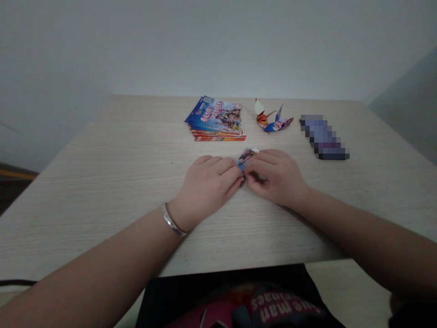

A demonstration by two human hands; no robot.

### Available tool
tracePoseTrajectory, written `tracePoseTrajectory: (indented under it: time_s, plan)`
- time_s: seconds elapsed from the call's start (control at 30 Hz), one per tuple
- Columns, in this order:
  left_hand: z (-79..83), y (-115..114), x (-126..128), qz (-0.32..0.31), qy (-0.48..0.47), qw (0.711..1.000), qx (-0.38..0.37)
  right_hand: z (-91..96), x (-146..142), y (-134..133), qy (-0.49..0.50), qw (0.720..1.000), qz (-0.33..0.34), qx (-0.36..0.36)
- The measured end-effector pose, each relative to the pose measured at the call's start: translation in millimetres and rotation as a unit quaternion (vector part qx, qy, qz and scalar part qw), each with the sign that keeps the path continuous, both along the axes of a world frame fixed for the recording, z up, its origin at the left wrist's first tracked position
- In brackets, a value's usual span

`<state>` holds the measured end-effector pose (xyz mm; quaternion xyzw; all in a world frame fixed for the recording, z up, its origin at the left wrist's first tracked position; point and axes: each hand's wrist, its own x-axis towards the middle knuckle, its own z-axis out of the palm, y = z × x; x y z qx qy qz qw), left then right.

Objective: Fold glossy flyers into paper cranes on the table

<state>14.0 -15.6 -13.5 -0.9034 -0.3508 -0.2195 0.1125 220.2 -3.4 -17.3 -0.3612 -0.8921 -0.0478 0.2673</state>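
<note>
My left hand and my right hand rest together on the light wooden table, fingertips meeting. Between them they pinch a small folded piece of printed paper; only its far tip shows beyond the fingers. A silver bracelet circles my left wrist. Farther back lies a stack of colourful printed sheets. To its right sit two folded paper cranes, side by side.
A dark oblong object, blurred out, lies at the right of the table. A plain wall rises behind the table's far edge. The near edge runs just in front of my forearms, with my lap below.
</note>
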Motion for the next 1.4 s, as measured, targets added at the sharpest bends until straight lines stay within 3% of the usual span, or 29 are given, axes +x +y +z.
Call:
tracePoseTrajectory:
  time_s: [0.4, 0.77, 1.1, 1.2, 1.3, 1.4]
  plan:
    - [0.7, 7.9, -7.9, 0.01, -0.056, 0.998, 0.006, -6.2, 12.3, 11.5, 0.089, 0.995, -0.034, -0.035]
    - [5.6, 12.3, -19.2, -0.014, -0.086, 0.996, -0.008, -7.2, 24.7, 17.9, 0.13, 0.991, -0.022, -0.034]
    - [8.3, 14.8, -29.2, -0.015, -0.124, 0.991, -0.041, -11.0, 44.7, 25.3, 0.157, 0.98, -0.121, -0.028]
    - [5.1, 15.6, -26.8, -0.027, -0.147, 0.987, -0.064, -10.1, 41.7, 24.1, 0.177, 0.981, -0.073, -0.024]
    - [1.7, 16.2, -23.7, -0.035, -0.161, 0.983, -0.082, -9.8, 33.6, 21.4, 0.126, 0.992, 0.003, -0.025]
    - [-0.4, 17.1, -23.1, -0.035, -0.172, 0.98, -0.097, -10.2, 27.7, 20.0, 0.095, 0.995, 0.031, -0.02]
